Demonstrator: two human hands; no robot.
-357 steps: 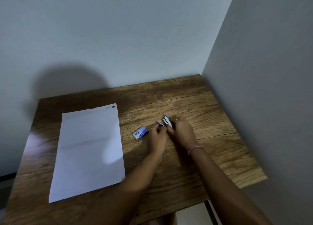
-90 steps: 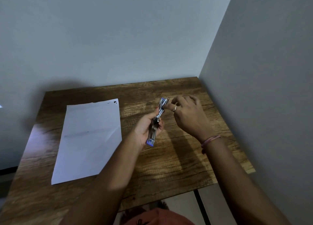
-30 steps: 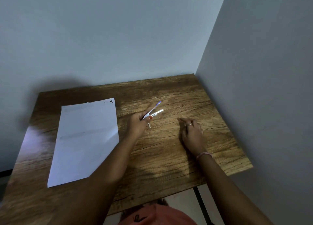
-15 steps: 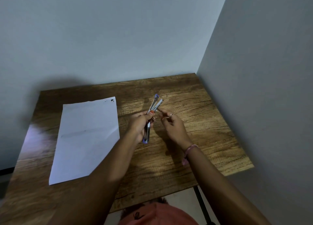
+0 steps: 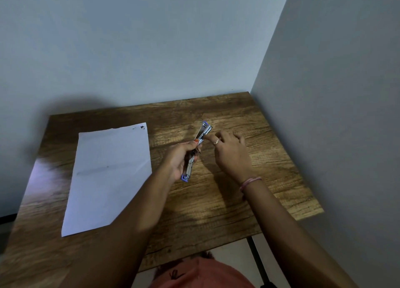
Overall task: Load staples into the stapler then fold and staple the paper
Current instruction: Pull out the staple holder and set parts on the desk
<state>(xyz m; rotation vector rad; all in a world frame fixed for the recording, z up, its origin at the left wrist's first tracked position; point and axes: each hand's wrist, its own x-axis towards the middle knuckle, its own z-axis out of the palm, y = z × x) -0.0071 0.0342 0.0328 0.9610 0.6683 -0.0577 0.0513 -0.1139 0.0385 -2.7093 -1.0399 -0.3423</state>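
A small blue-and-silver stapler point(image 5: 204, 130) is swung wide open, its metal staple channel showing at the far end. My left hand point(image 5: 181, 157) is shut around its middle and holds it above the wooden table point(image 5: 216, 201). My right hand point(image 5: 229, 151) has its fingertips pinched at the open channel, touching the stapler's far end; whatever they pinch is too small to make out. A white paper sheet point(image 5: 108, 175) lies flat on the table to the left, unfolded, with a small dark mark at its far right corner.
The table stands in a corner, with a wall behind it and another close on the right. Its front edge runs below my forearms, with a black table leg point(image 5: 256, 257) and pale floor beyond. Reddish clothing point(image 5: 201, 272) shows at the bottom.
My right hand rose from the table to the stapler's open channel and now presses closer at its tip. My left hand tipped the stapler more upright and keeps hold of it.
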